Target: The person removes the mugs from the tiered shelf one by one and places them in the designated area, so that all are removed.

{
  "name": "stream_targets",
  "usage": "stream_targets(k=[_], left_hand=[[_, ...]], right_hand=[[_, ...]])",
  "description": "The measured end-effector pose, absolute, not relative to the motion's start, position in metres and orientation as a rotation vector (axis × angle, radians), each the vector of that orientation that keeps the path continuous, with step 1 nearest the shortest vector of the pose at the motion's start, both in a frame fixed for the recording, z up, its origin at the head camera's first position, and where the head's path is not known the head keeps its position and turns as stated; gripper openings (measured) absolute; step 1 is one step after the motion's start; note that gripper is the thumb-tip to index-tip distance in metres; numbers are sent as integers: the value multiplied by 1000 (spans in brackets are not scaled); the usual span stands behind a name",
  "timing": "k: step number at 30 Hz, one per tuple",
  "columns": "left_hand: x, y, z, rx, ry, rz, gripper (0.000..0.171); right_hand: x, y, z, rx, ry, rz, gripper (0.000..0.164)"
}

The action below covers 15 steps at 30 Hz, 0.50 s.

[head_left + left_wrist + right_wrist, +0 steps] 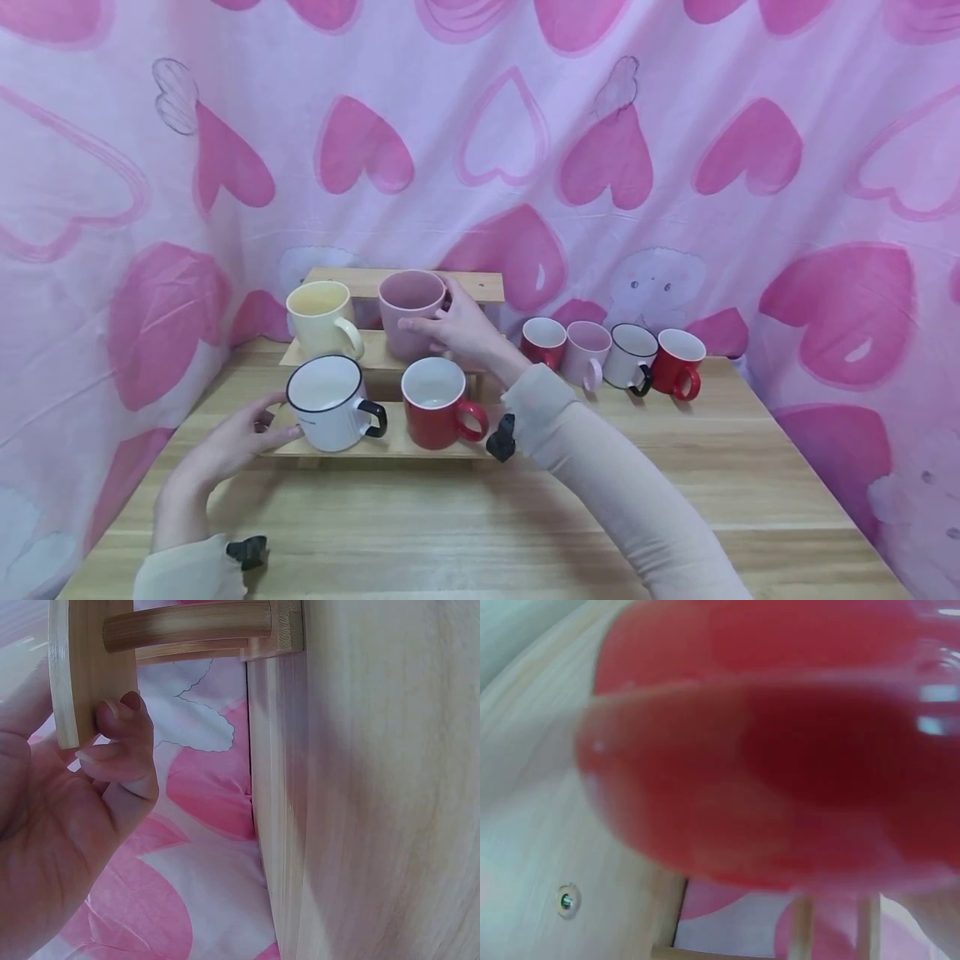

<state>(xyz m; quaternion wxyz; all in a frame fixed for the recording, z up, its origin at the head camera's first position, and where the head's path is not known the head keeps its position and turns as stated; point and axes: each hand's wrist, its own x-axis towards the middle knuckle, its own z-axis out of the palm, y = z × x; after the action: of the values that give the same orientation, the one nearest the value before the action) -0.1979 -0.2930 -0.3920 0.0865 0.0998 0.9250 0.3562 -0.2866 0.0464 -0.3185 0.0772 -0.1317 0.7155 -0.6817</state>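
Observation:
In the head view, a stepped wooden rack [390, 450] carries mugs on its tiers. My right hand [468, 329] grips the mauve mug [405, 321] from its right side, at the middle tier. A pale yellow mug [322, 321] stands left of it. On the lowest tier are a white mug with black rim and handle [326, 408] and a red mug [435, 408]. My left hand [232, 437] holds the left end of that tier; curled fingers [124, 761] show at its board [90, 682] in the left wrist view. A red mug [780, 765] fills much of the right wrist view, hiding the right hand's grip.
Right of the rack, a row of mugs stands on the wooden table [600, 492]: a red one [542, 340], a pink one [585, 350], a white one with black handle [628, 357] and another red one [675, 362]. A heart-patterned curtain [480, 133] hangs behind.

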Motion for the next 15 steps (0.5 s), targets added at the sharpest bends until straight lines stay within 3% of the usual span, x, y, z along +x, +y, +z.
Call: stream_targets(k=[8,15], left_hand=[[-201,-293,-391,334,2751,1083,73],[-200,-294,-392,350,2751,1079,73]], right_hand=[[-273,79,-305,-385,2301,-2163,91],[-255,104,-299,-435,2437,-2305,82]])
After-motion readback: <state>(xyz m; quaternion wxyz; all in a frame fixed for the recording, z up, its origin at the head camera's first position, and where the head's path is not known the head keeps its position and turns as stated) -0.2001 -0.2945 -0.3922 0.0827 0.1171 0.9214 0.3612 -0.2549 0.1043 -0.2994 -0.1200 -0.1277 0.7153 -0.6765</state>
